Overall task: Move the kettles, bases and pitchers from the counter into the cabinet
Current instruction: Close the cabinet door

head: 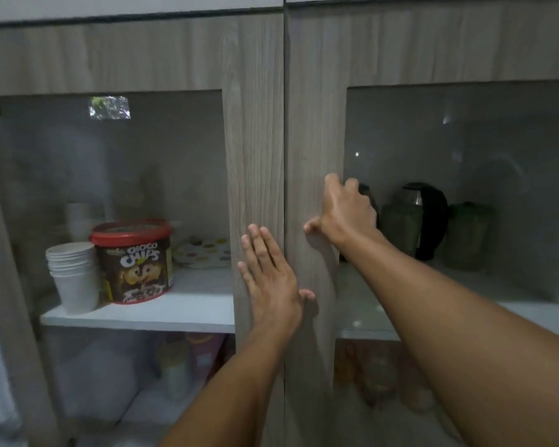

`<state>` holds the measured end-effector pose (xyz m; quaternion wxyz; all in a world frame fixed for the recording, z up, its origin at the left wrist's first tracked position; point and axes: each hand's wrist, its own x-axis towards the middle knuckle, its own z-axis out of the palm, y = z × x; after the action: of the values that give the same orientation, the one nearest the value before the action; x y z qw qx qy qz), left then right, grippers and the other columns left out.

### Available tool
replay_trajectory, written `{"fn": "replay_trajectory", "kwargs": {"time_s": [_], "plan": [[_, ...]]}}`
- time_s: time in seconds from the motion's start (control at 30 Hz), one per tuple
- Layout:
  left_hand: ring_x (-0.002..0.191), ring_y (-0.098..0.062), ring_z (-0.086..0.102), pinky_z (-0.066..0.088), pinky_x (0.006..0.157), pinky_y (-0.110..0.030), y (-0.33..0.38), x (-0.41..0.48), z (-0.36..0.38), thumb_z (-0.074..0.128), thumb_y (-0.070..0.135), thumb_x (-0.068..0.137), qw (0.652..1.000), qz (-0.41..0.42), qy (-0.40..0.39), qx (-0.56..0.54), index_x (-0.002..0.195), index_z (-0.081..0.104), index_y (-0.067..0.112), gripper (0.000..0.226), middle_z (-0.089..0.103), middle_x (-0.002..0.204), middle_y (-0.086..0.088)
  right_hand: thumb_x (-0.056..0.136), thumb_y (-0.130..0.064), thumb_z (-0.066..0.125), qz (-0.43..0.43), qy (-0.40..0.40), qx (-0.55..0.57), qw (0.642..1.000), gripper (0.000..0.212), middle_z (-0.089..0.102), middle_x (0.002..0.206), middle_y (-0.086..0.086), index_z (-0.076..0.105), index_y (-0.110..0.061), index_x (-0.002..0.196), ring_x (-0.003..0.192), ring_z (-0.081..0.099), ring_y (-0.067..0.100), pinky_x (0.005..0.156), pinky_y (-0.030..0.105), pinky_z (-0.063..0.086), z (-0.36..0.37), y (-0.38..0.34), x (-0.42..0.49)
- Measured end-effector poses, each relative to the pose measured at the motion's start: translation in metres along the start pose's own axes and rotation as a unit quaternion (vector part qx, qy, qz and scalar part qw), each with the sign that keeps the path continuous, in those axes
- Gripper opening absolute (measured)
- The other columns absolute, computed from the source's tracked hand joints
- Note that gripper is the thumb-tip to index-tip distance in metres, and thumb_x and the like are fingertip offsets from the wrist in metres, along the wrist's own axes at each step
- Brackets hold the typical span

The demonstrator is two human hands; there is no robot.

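Your left hand lies flat with fingers spread on the left cabinet door, your right hand presses loosely curled against the right door, holding nothing, and behind its glass a black kettle stands on the shelf between two green pitchers.

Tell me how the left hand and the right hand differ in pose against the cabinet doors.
The left hand lies flat, fingers straight and pointing up, palm on the left door. The right hand is curled, fingers bent against the right door frame, next to its glass pane. The left hand sits lower; the right hand is higher and reaches further. Both are empty and press near the seam between the doors, which look shut.
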<state>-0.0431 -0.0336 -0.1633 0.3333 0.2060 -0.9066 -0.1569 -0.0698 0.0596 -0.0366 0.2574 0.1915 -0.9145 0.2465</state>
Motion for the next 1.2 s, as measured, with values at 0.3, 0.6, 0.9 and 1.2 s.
{"fn": "replay_trajectory", "kwargs": {"time_s": [0.3,0.6,0.9,1.2], "plan": [[0.140,-0.036,-0.040,-0.007,0.121,-0.055,-0.001,-0.005,-0.002,0.070,0.046,0.082,0.999,0.005,-0.032,0.001,0.141,-0.041,0.001,0.133,-0.051,0.145,-0.018,0.090,-0.034,0.070,0.058,0.003,-0.019,0.998,0.042,0.054,0.119,0.014,0.050,-0.010,0.118,0.101,0.059,0.030,0.069,0.036,0.042,0.017,-0.006,-0.019],[0.138,-0.041,-0.041,-0.009,0.119,-0.057,0.002,-0.004,-0.001,0.073,0.045,0.081,0.999,-0.001,-0.044,0.024,0.139,-0.041,-0.002,0.136,-0.052,0.144,-0.023,0.090,-0.037,0.069,0.047,-0.014,-0.019,0.999,0.033,0.057,0.111,0.012,0.052,-0.011,0.102,0.085,0.050,0.023,0.068,0.036,0.044,0.012,0.000,-0.015],[0.142,-0.039,-0.035,0.005,0.120,-0.059,0.005,-0.014,-0.021,0.072,0.023,0.086,0.996,-0.004,-0.090,0.028,0.145,-0.036,0.003,0.125,-0.049,0.147,-0.017,0.084,-0.025,0.074,0.018,-0.063,0.030,0.997,0.058,0.046,0.128,0.010,0.041,-0.014,0.130,0.106,0.058,0.031,0.089,0.044,0.054,0.018,0.014,-0.024],[0.153,-0.031,-0.005,0.010,0.120,-0.056,0.010,-0.050,-0.071,0.059,0.005,0.092,0.985,-0.015,-0.170,0.004,0.156,-0.014,0.015,0.098,-0.019,0.164,-0.006,0.086,-0.023,0.070,-0.009,-0.139,0.022,0.990,0.070,0.051,0.134,0.012,0.032,-0.013,0.144,0.112,0.059,0.029,0.090,0.045,0.053,-0.006,0.020,-0.067]]}}
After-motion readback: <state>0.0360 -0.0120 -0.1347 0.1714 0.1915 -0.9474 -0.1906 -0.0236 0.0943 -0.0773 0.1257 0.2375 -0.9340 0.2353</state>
